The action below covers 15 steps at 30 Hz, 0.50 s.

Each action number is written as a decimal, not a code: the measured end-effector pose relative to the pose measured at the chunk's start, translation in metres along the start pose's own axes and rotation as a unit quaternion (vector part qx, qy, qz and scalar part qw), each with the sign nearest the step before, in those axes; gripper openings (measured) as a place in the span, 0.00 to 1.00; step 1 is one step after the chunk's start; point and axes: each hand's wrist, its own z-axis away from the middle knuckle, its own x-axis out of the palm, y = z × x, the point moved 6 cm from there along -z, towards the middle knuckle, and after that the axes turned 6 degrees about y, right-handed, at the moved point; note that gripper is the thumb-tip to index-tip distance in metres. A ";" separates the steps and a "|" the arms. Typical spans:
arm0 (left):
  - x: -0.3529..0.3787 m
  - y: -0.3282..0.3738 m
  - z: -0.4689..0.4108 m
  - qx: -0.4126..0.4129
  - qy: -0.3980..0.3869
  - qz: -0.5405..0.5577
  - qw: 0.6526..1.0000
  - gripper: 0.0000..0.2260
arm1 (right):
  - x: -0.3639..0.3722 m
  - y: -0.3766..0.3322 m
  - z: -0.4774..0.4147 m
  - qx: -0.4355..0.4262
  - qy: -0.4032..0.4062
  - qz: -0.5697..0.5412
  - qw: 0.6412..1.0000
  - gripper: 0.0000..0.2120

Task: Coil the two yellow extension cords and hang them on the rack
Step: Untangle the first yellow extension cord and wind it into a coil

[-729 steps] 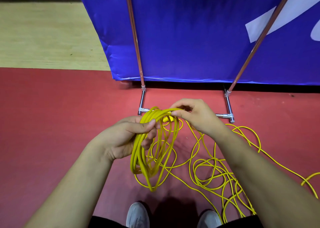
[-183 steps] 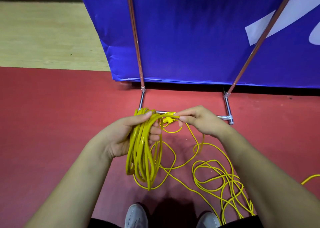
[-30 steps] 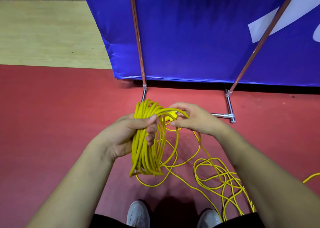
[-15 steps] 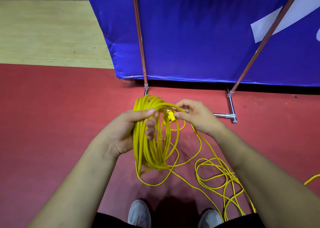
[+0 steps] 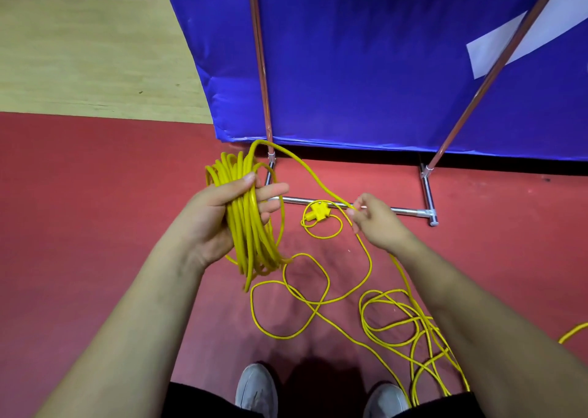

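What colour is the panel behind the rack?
Blue panel with a white stripe, head view.

The two poles of the rack run off the top edge, so its top cannot be seen. The blue banner is cut off there too. Part of the coil hides under the left grip, and its low end is blurry. The loose cord is hidden behind the right arm, and another yellow bit leaves at the right edge. Both shoes are cut off at the bottom.
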 end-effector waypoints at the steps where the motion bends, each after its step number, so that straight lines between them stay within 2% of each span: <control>1: -0.002 0.000 -0.001 0.006 0.016 -0.003 1.000 0.06 | -0.002 -0.012 0.000 -0.026 0.006 0.017 1.000 0.04; 4: -0.005 0.004 -0.003 0.032 0.029 -0.024 0.999 0.10 | -0.006 -0.050 0.010 -0.085 -0.060 0.065 0.992 0.04; 7: -0.003 -0.001 -0.003 0.033 0.024 -0.068 0.997 0.11 | -0.007 -0.087 0.036 -0.109 -0.214 0.082 0.967 0.05; 10: 0.001 -0.016 -0.003 -0.001 0.031 -0.110 0.994 0.07 | -0.011 -0.126 0.065 -0.142 -0.304 0.010 0.942 0.04; 12: 0.011 -0.025 0.001 -0.025 -0.002 -0.123 0.992 0.10 | -0.017 -0.146 0.073 -0.171 -0.302 -0.058 0.936 0.06; 15: 0.023 -0.027 0.005 -0.028 -0.050 -0.145 0.988 0.09 | -0.027 -0.158 0.067 -0.201 -0.223 -0.151 0.942 0.05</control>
